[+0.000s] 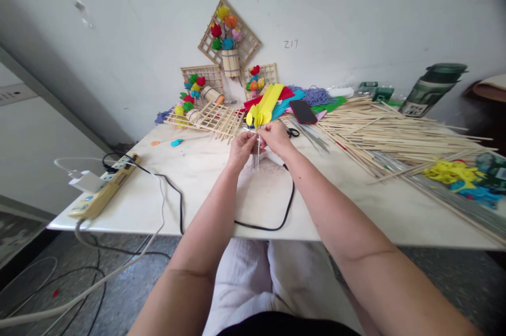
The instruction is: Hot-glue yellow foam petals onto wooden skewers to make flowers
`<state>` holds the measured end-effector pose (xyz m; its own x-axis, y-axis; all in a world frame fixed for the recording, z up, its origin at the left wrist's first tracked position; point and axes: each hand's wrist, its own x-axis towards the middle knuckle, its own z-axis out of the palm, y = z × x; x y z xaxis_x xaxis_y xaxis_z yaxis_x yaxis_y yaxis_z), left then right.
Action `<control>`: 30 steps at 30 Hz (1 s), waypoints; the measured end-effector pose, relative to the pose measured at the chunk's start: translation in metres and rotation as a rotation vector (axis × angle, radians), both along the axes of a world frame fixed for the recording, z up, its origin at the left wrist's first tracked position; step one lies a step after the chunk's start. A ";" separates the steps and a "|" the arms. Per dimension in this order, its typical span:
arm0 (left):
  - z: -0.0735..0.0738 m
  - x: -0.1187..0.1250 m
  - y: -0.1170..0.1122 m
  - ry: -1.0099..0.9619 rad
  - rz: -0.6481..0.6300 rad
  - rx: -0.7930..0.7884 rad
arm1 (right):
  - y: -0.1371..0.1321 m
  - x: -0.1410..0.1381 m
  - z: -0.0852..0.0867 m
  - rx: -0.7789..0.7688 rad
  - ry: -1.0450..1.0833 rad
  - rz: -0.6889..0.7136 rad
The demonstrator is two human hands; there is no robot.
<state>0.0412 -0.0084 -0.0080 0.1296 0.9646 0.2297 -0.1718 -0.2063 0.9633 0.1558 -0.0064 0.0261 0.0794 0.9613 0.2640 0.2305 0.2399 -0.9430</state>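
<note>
Both my hands meet over the middle of the table around thin wire stems topped by yellow petal-shaped pieces (258, 115). My left hand (242, 149) is closed on the stems, which hang down below the fingers. Close beside it, my right hand (274, 136) pinches one pale stem at the front of the bunch. Behind the yellow pieces lie folded yellow, red and blue sheets (272, 96). Black-handled scissors (293, 132) lie just right of my right hand. A white-handled tool (272, 157), partly hidden under my right hand, has a black cord.
Wooden lattices with colourful flowers (229, 40) lean against the wall. A phone (303, 112) and many thin sticks (387, 133) lie to the right, near a dark green bottle (432, 88). A power strip (105, 188) with cords sits at the left edge. Yellow scraps (453, 172) lie far right.
</note>
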 end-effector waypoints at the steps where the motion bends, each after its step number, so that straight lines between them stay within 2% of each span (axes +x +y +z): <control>1: 0.000 0.000 0.000 -0.006 0.003 -0.004 | -0.001 -0.001 0.001 -0.010 0.003 -0.005; 6: -0.003 -0.002 0.003 -0.036 -0.001 -0.010 | -0.005 -0.002 0.005 -0.038 0.029 -0.016; 12: -0.003 -0.004 0.005 -0.087 -0.030 -0.034 | 0.000 -0.001 0.001 -0.012 0.018 -0.015; 19: -0.002 -0.009 0.005 -0.130 0.033 -0.047 | -0.001 0.000 -0.001 0.036 -0.032 0.019; 30: 0.003 -0.008 0.000 -0.127 0.131 -0.062 | 0.000 0.000 -0.001 0.017 -0.069 0.007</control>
<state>0.0336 -0.0080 -0.0049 -0.0245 0.9842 0.1754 -0.2681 -0.1755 0.9473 0.1560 -0.0061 0.0251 0.0542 0.9572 0.2844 0.2931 0.2570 -0.9209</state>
